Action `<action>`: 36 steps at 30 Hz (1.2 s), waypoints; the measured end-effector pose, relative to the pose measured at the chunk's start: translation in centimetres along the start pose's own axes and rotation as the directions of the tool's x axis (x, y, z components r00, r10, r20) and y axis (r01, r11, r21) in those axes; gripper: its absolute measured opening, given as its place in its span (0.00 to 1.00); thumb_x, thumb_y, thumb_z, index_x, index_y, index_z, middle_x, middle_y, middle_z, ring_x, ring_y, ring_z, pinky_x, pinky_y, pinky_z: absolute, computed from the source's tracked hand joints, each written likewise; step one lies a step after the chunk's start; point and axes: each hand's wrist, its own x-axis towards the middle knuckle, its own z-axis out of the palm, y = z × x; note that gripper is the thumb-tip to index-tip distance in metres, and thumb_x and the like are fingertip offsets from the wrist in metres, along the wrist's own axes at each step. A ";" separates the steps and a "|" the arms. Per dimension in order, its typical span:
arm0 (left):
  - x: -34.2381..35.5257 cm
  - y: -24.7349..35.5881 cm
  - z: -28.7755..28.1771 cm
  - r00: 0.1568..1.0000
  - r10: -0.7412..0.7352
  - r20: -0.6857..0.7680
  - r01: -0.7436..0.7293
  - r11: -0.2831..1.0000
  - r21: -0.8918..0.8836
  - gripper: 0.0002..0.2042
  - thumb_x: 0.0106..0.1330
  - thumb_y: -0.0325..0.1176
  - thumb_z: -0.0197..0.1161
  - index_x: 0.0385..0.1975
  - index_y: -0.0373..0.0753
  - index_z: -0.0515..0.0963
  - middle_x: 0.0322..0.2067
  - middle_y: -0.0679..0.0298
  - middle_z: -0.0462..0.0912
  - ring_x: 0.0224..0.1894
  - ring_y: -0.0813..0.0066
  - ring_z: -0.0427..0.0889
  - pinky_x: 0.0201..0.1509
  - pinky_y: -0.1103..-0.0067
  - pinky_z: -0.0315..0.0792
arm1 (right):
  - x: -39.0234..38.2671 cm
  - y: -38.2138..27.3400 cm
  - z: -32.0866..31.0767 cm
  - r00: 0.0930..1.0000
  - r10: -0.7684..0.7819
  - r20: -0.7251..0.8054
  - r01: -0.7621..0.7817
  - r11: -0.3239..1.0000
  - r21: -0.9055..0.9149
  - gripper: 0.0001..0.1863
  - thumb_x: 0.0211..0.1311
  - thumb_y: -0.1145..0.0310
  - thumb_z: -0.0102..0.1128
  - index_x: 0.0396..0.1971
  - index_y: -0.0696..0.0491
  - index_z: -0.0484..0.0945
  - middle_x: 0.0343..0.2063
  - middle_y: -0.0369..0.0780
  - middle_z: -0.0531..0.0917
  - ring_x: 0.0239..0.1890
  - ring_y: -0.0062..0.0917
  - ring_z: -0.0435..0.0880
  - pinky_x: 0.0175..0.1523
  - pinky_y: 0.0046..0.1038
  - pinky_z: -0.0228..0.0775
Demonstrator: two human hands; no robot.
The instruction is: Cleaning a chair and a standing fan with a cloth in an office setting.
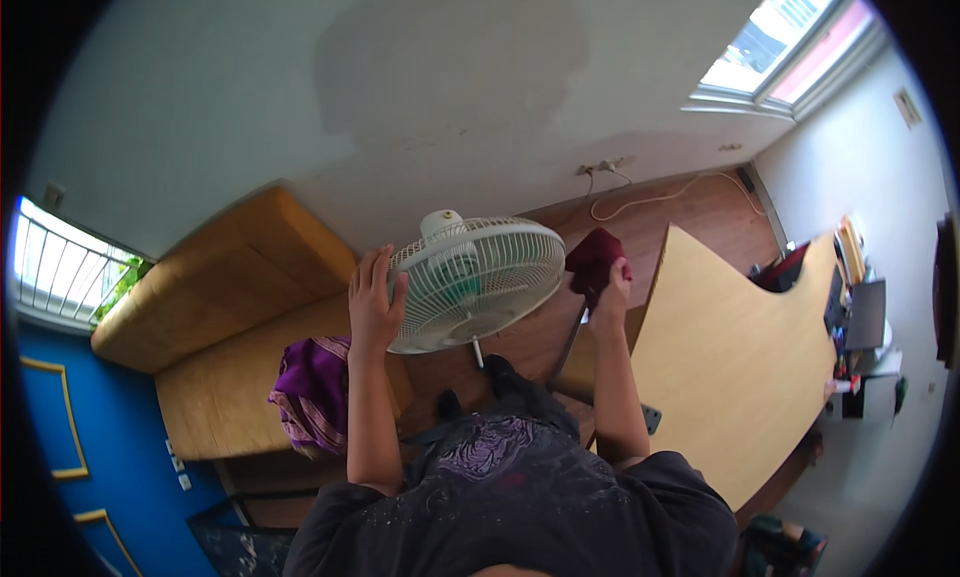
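A white pedestal fan stands in front of me, its round wire cage tilted upward and green showing at the hub. My left hand is at the left rim of the cage, fingers stretched upward and thumb apart; it seems to rest against the rim. To the right of the fan, my right hand is closed around a bunched maroon cloth. The cloth hangs close to the cage's right edge; whether they touch I cannot tell.
A mustard sofa on the left carries a purple patterned cloth. At right stands a light wooden tabletop. A white cable runs along the floor from a wall socket. A cluttered desk area lies farther right.
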 end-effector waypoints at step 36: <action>-2.3 -0.1 4.6 0.977 -0.086 -0.193 0.054 0.985 -0.167 0.18 0.76 0.40 0.43 0.50 0.36 0.77 0.46 0.55 0.81 0.48 0.56 0.78 0.51 0.67 0.71 | 6.8 16.2 -0.4 0.966 -0.245 -0.080 0.238 0.967 -0.087 0.19 0.73 0.57 0.46 0.51 0.57 0.74 0.33 0.41 0.82 0.34 0.26 0.81 0.41 0.27 0.71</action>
